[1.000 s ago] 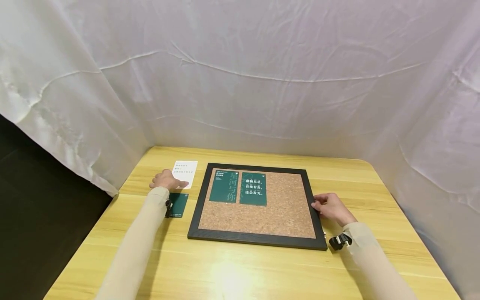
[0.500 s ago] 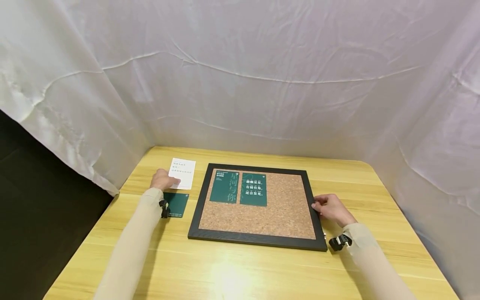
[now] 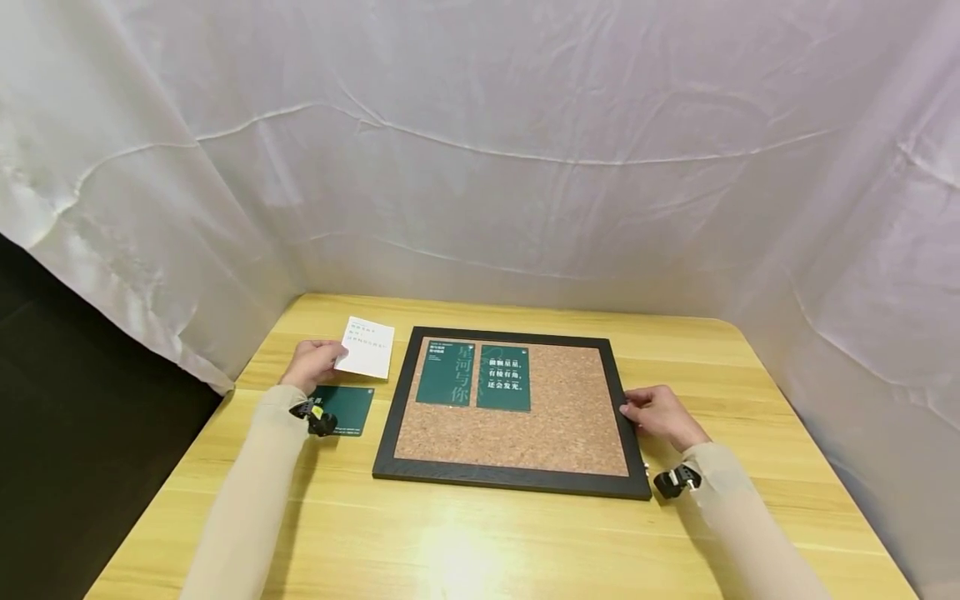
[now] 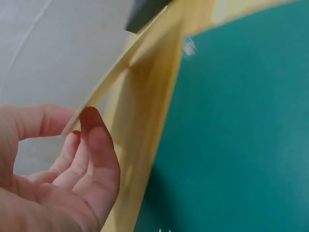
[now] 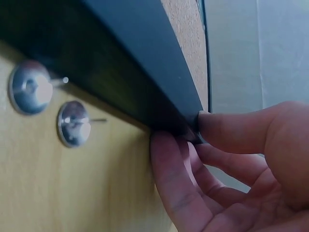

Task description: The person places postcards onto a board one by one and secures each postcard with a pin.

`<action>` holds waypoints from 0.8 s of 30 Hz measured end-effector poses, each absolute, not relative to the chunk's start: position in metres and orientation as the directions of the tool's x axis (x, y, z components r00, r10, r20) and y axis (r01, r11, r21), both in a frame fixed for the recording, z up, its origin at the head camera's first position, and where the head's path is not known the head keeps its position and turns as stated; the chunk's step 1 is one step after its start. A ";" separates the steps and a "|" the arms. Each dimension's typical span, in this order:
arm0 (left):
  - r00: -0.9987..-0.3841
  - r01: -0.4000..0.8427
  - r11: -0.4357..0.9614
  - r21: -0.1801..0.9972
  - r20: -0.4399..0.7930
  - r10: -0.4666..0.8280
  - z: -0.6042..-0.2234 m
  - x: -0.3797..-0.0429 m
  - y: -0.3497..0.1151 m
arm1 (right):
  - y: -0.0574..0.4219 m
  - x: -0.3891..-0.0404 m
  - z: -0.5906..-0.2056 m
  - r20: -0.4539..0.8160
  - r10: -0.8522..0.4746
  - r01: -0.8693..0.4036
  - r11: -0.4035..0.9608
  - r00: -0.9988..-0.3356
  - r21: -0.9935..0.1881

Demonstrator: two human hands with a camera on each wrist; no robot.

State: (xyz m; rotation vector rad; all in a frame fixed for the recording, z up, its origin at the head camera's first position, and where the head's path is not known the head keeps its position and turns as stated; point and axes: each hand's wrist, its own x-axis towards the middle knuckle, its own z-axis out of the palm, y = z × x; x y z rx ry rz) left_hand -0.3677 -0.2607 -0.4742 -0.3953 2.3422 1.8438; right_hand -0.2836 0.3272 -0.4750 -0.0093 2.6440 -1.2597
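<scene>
Between thumb and fingertips, my left hand (image 3: 311, 364) pinches the lower left edge of a white card (image 3: 369, 348) printed with small text. The left wrist view shows the card edge-on (image 4: 113, 70), raised off the table. Under that wrist lies a dark green card (image 3: 351, 408), partly hidden. My right hand (image 3: 663, 417) grips the right side of a black-framed corkboard (image 3: 577, 400), thumb on top of the frame (image 5: 159, 72) and fingers against its outer side. Two green cards with white lettering, a left one (image 3: 446, 372) and a right one (image 3: 503, 377), sit side by side on the cork's upper left.
Two silver thumbtacks, one (image 5: 31, 87) and another (image 5: 73, 123), lie on the wooden table (image 3: 360, 533) beside the frame's right side. Pale curtains (image 3: 525, 208) hang behind the table and along its sides.
My left hand has drawn back slightly left and now lifts the white card, which lay flat on the table before. The right hand and corkboard stay put.
</scene>
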 end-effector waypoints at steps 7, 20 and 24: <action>-0.955 -0.290 0.029 0.957 -0.287 -0.081 -0.466 -0.359 -0.253 | 0.325 -0.284 -0.474 -0.191 -0.092 0.091 0.635 -0.977 -0.767; -0.957 -0.289 -0.061 0.955 -0.286 0.053 -0.447 -0.354 -0.196 | 0.327 -0.283 -0.474 -0.203 -0.092 0.101 0.630 -0.975 -0.770; -0.958 -0.280 -0.051 0.959 -0.275 0.086 -0.446 -0.351 -0.181 | 0.327 -0.283 -0.475 -0.204 -0.087 0.105 0.629 -0.975 -0.770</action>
